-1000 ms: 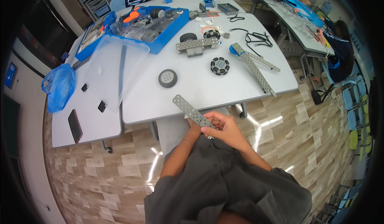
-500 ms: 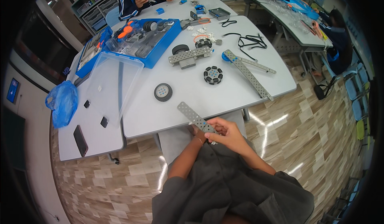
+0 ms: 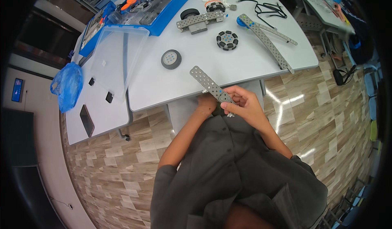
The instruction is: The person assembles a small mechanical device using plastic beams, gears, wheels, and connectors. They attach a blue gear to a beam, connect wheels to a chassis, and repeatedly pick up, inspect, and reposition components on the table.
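Note:
A grey perforated beam [image 3: 206, 80] slants up to the left over the table's near edge. My right hand [image 3: 247, 106] is closed on its lower end, thumb on top by a blue pin. Small white pieces [image 3: 231, 115] stick out below that end. Under the beam is my left hand [image 3: 207, 102], its fingers hidden behind the beam and the hand's own back. On the table beyond lie a grey wheel [image 3: 171, 59], a black-rollered omni wheel [image 3: 227, 40] and a built grey assembly with wheels [image 3: 201, 21]. Two joined grey beams [image 3: 267, 41] lie at the right.
At the back left stands a blue parts box [image 3: 163, 23], with a clear plastic lid [image 3: 109, 53] nearer. A blue plastic bag [image 3: 67, 87] and a dark phone [image 3: 86, 120] rest on the left table. Black cables [image 3: 267, 11] lie at the far right.
The view has tilted down, so the table and its parts appear higher in the picture. My right hand keeps its hold on the beam, and my left hand stays under it.

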### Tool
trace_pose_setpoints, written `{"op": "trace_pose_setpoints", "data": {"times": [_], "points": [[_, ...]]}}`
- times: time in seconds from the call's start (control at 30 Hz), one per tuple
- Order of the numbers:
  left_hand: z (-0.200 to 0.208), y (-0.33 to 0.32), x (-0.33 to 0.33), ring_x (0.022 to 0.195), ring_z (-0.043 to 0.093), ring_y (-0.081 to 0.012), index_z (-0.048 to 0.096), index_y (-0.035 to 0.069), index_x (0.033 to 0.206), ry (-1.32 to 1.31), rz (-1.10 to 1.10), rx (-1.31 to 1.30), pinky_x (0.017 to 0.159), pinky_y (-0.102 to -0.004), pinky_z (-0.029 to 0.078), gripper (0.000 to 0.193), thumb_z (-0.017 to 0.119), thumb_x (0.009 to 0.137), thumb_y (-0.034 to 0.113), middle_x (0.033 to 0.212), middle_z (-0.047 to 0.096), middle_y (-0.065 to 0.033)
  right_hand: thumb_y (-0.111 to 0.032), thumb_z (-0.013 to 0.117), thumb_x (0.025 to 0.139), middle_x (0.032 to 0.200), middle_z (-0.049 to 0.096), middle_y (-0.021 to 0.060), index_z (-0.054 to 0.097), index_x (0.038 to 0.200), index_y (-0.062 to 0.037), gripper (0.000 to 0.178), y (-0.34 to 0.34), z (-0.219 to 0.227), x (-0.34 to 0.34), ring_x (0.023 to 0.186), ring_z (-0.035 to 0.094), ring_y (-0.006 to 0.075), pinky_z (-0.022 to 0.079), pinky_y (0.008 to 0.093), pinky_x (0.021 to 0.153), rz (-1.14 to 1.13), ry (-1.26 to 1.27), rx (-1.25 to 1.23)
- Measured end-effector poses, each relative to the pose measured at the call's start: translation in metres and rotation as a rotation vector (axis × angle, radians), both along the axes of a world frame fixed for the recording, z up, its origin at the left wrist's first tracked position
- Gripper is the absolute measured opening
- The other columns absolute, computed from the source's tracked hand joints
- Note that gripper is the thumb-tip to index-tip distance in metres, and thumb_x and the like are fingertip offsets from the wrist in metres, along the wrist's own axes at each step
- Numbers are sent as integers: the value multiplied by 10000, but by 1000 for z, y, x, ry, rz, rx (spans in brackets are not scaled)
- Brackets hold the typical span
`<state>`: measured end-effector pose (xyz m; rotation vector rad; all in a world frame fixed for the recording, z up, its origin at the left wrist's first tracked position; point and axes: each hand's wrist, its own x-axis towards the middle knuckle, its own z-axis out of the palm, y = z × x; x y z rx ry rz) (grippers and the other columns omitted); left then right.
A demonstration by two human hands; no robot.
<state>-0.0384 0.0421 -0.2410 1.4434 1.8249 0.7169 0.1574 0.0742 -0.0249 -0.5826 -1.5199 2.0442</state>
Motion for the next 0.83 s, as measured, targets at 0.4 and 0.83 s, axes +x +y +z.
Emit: {"op": "trace_pose_setpoints", "data": {"times": [0.4, 0.83], "points": [[237, -42, -9, 673, 465, -51, 685, 57, 886, -767, 2, -71, 600, -226, 387, 79, 698, 898, 135, 769, 579, 55, -46, 697, 910, 930, 671, 44, 618, 1184, 29, 296, 20, 16, 23, 750, 619, 96, 471, 237, 692, -214, 14, 24], [312, 186, -80, 932, 689, -377, 744, 12, 835, 840, 122, 533, 787, -459, 546, 248, 782, 788, 252, 1016, 668, -216, -130, 708, 927, 819, 647, 17, 636, 1166, 19, 291, 43, 17, 43, 712, 605, 79, 428, 227, 651, -396, 129, 33]]}}
